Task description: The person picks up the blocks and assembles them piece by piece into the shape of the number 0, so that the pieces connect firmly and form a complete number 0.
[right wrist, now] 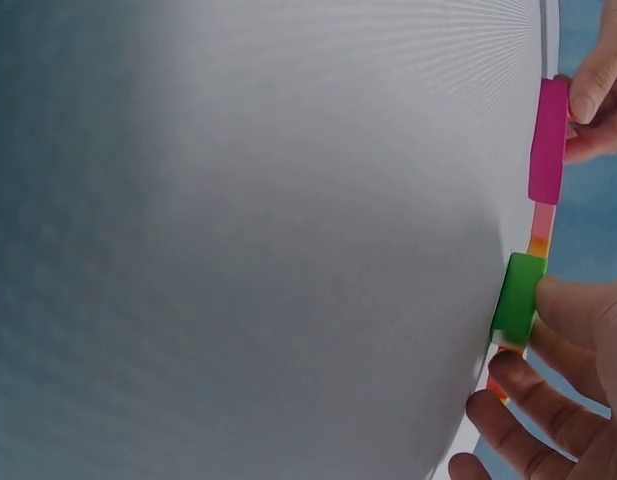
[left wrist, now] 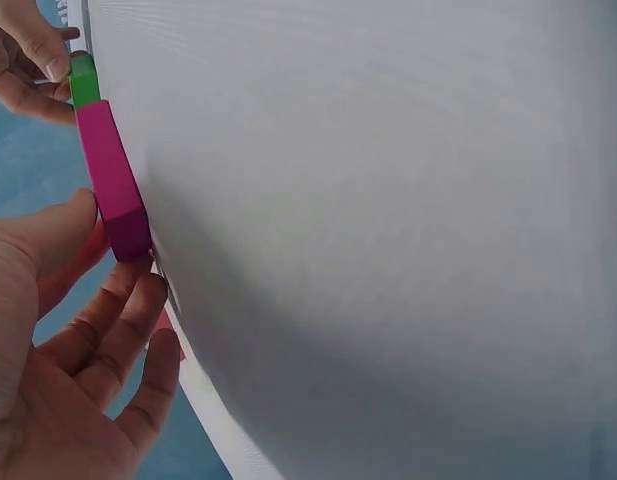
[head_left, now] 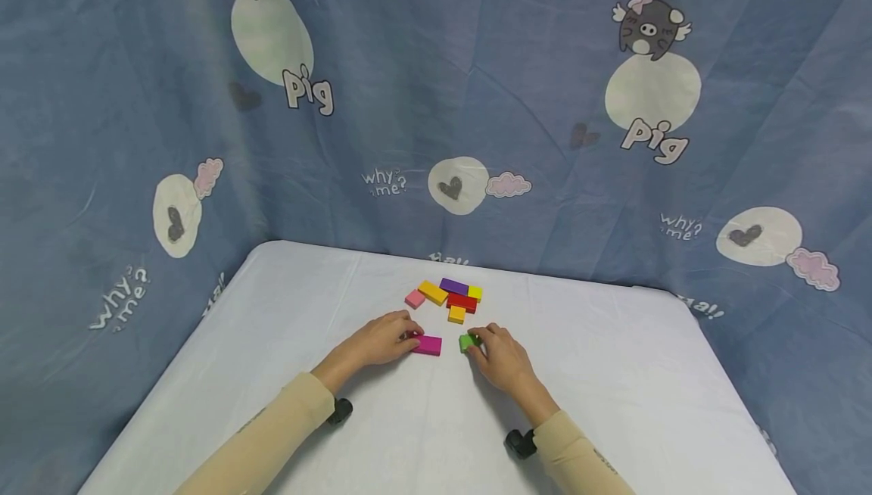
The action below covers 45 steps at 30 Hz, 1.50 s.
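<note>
a: what does the layout hinge on?

b: the gap, i'd judge, between the magenta block point(head_left: 428, 345) and the green block point(head_left: 466, 342). they lie roughly in line, left and right, on the tabletop point(head_left: 415, 434), near each other but not touching.

a: which way does the magenta one point?

b: its long axis runs left to right, so its uncovered right end faces the green block. how long the green one is i can't judge from the head view, since fingers cover part of it.

a: and which of the hands is nearer to which?

b: the left hand point(head_left: 384, 339) is at the magenta block's left end, the right hand point(head_left: 502, 357) at the green block's right side, with both blocks between them.

a: gripping, or just resting there?

b: gripping lightly, as i read it. the left hand pinches the magenta block between thumb and fingertips, with its other fingers loosely bent. the right hand pinches the green block in much the same way, thumb on the near side. neither is released, neither is clenched empty.

a: anything beyond the gap?

b: a loose cluster of blocks point(head_left: 453, 287). the small orange block point(head_left: 456, 315) is closest, with the red block point(head_left: 462, 303) behind it, and both hands are apart from those.
</note>
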Motion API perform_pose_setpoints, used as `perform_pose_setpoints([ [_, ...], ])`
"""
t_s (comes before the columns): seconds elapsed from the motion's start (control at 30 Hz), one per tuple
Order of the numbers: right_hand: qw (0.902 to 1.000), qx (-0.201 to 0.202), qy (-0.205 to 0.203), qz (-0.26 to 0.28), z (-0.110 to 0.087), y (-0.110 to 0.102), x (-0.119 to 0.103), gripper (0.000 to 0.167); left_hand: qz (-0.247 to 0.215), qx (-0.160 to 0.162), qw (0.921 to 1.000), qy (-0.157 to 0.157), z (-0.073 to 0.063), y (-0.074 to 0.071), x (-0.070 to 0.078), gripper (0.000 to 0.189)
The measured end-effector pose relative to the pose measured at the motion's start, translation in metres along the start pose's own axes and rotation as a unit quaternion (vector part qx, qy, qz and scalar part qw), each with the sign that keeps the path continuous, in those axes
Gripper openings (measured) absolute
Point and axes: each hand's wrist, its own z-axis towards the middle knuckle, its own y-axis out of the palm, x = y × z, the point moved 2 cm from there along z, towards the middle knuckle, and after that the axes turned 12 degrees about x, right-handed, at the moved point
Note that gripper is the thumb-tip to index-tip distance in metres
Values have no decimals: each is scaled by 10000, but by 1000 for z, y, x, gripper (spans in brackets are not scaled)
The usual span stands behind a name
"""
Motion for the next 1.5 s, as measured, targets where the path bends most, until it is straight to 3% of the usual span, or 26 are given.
perform_pose_setpoints([
  [0.4, 10000, -53, -14, 8, 0, 1, -1, 34, -265, -3, 9996, 85, -1, 1, -1, 22],
  [0.53, 9999, -64, -149, 39, 1, 0, -2, 33, -228, -68, 9997, 95, 0, 2, -2, 22],
  [0.9, 9996, -143, -38, 224, -1, -2, 0, 30, -420, -296, 9987, 12, -1, 4, -2, 19],
  [1.13, 9992, -199, 1, 349, -4, -3, 0, 32, -594, -119, 9981, 144, -4, 1, -1, 19],
  [1.5, 9984, -222, 173, 499, -4, -3, 3, 30, -730, -238, 9970, -49, -1, 5, -5, 17],
])
